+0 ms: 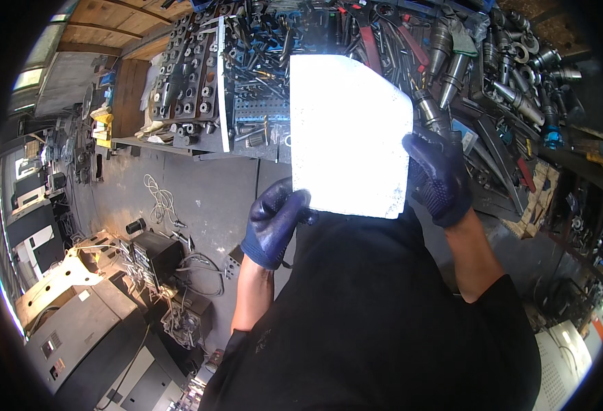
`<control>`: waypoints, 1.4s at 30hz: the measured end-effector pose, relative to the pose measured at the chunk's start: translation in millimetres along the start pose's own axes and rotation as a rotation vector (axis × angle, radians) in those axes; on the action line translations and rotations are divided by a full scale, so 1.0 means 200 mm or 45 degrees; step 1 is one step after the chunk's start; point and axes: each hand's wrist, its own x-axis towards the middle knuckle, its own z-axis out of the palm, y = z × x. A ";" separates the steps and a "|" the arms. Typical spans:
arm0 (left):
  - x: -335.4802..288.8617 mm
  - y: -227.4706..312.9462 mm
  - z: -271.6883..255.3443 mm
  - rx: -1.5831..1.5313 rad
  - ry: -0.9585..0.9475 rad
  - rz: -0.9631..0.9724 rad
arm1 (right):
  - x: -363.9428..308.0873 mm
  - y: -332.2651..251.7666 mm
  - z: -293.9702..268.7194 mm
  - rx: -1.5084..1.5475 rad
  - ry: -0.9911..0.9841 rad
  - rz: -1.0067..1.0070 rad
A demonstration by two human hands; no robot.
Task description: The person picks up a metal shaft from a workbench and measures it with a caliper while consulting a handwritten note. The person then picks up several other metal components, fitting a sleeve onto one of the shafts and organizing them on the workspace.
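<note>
A white sheet of paper (353, 140), so bright that any marks on its face are washed out, is held up in front of my body. Its upper right corner looks cut off or folded back. My left hand (276, 222), in a dark blue work glove, pinches the lower left corner between thumb and fingers. Along the right edge my right hand (440, 177), gloved the same way, grips the sheet with the thumb in front and the other fingers partly behind it. Beyond the sheet lies a bench crowded with drill bits and cutting tools, partly hidden by the paper.
A rack of tool holders (188, 75) stands at the bench's left. Red-handled tools (370, 49) and metal tapered holders (455, 79) lie to the right. Coiled cable (161, 198) hangs on a grey panel at left, above a grey machine cabinet (86, 329).
</note>
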 end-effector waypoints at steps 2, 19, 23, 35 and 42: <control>0.00 0.00 0.00 -0.022 0.002 0.004 | -0.01 0.01 0.00 0.033 -0.003 -0.063; -0.02 0.01 0.00 -0.074 -0.024 0.035 | -0.03 0.01 -0.05 -0.238 -0.064 -0.174; -0.03 0.01 0.00 -0.072 -0.031 0.053 | -0.03 0.00 -0.05 -0.152 -0.072 -0.164; -0.03 0.02 0.01 -0.004 -0.012 0.050 | -0.01 -0.08 -0.05 -0.604 -0.122 -0.367; -0.03 0.05 0.04 -0.014 0.016 0.080 | -0.02 -0.03 -0.05 -0.088 -0.103 -0.193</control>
